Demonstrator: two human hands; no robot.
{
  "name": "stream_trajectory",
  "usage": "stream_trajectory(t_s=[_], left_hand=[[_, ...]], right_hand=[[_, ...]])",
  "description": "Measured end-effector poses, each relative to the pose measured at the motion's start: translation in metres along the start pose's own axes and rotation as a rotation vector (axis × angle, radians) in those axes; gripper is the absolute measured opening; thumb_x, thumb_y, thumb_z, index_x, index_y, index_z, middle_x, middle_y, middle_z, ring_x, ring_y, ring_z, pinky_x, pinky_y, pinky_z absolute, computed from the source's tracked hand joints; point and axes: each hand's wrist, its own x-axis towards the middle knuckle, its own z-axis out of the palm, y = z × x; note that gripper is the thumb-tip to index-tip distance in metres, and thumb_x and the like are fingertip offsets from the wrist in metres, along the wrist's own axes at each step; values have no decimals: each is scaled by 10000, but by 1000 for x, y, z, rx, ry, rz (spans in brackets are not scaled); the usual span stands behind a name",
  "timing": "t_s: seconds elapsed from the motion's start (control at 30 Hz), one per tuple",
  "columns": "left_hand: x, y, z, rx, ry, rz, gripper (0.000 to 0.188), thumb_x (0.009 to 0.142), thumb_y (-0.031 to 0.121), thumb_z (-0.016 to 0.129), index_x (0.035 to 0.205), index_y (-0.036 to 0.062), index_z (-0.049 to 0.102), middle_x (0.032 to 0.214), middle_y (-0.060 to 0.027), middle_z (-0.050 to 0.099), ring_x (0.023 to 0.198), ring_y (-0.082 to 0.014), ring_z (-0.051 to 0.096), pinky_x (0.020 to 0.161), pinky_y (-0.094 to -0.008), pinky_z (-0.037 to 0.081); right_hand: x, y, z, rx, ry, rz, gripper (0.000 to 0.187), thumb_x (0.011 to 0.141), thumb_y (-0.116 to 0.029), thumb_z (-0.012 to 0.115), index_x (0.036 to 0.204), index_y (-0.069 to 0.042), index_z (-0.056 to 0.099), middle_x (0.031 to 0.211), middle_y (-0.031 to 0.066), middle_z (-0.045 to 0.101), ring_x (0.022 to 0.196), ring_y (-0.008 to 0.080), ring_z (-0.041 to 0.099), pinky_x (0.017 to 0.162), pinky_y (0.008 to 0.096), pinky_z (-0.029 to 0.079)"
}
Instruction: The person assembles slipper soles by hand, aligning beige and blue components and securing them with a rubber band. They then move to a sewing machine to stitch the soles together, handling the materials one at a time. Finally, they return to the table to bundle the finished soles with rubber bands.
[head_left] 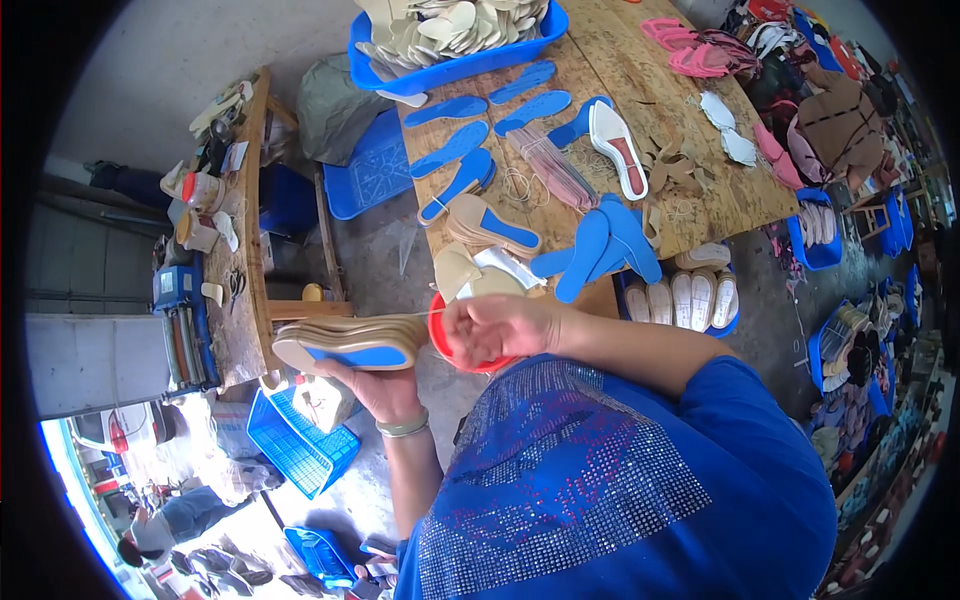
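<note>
My left hand (382,390) is wrapped round a stack of tan shoe soles (350,342) with a blue patch on the lowest one, held out left of the table. Close to the stack's right end is my right hand (500,328), its fingers curled and slightly blurred. A thin pale strand seems to run from the stack to these fingers, but what they grip cannot be made out. Behind the right hand stands a red bucket (437,328), partly hidden. Similar tan soles (492,225) lie at the table's near edge, beside blue insoles (603,245).
The wooden table (600,90) bears a blue tray (455,72) of pale insole pieces, more blue insoles, a bundle of strips (555,170) and a white-rimmed sole (617,150). At left are a workbench (250,190) and a blue crate (300,440). Another tray of soles (683,302) sits right.
</note>
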Motion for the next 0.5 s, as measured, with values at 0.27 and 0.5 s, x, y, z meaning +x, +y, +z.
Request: stream_trajectory(t_s=[0.27,0.5], left_hand=[[-3,-7,-71,694,-79,553,404,840,166,689,1187,58,513,1112,-64,594,989,-173,564,864,-313,471],[-19,-14,-76,858,13,680,418,869,207,660,1213,34,498,1166,-73,577,1032,-206,554,925,-336,428]], right_hand=[[10,-5,46,-308,-78,406,421,894,-252,560,1237,-19,485,1081,151,589,972,306,628,828,403,523],[31,20,44,-2169,79,-31,685,726,-200,720,1300,-15,394,1232,209,487,1110,365,535,869,429,486]])
